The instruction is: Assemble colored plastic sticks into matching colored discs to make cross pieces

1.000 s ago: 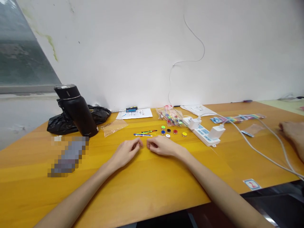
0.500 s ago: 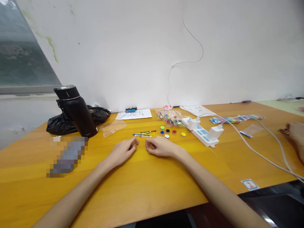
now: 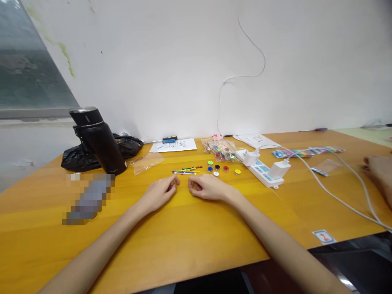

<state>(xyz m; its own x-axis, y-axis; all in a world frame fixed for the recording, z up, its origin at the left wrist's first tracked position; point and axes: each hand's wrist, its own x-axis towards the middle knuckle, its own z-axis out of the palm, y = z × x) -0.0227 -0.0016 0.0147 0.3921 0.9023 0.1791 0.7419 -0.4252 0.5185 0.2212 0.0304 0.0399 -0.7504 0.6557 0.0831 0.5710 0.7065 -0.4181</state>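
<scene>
The sticks (image 3: 186, 170) lie on the bench (image 3: 190, 228) just beyond both hands, long axis running left to right. The left hand (image 3: 161, 192) and right hand (image 3: 206, 188) rest loosely curled, holding nothing visible, about equally near.

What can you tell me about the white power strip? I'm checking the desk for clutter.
The white power strip is a long, flat plastic bar with light blue markings, lying at a slant on the wooden table, right of the coloured discs. Two white chargers sit plugged into it, and white cables trail off toward the right edge. Neither hand touches it.
</scene>
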